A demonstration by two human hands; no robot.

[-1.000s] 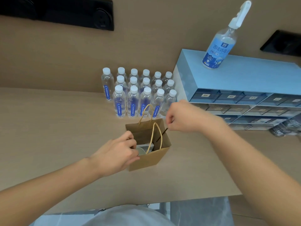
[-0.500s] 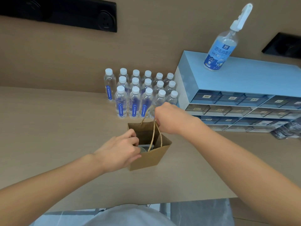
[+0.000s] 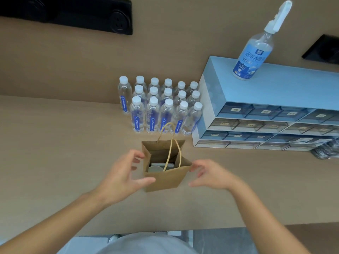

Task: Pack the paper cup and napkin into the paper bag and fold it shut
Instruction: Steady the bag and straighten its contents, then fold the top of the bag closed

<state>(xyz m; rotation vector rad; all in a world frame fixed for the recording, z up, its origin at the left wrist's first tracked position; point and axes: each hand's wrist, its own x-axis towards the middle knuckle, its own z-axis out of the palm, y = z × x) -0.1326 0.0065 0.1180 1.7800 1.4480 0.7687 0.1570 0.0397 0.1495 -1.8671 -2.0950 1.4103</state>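
A small brown paper bag (image 3: pixel 166 178) stands upright and open on the tan table, its two rope handles sticking up. Inside it I see the white rim of the paper cup (image 3: pixel 155 169) at the lower left and the white napkin (image 3: pixel 161 164) behind it. My left hand (image 3: pixel 122 177) is open at the bag's left side, thumb touching the front wall, fingers spread. My right hand (image 3: pixel 208 174) is open at the bag's right corner, fingertips just at the rim, blurred. Neither hand grips the bag.
Several water bottles (image 3: pixel 159 107) stand in rows right behind the bag. A light blue drawer cabinet (image 3: pixel 266 114) fills the right, with a spray bottle (image 3: pixel 255 50) on top. The table's front edge (image 3: pixel 201 228) runs just below my forearms.
My right hand came down from the far handle to the bag's right corner. My left hand left the bag's mouth and opened beside its left wall.
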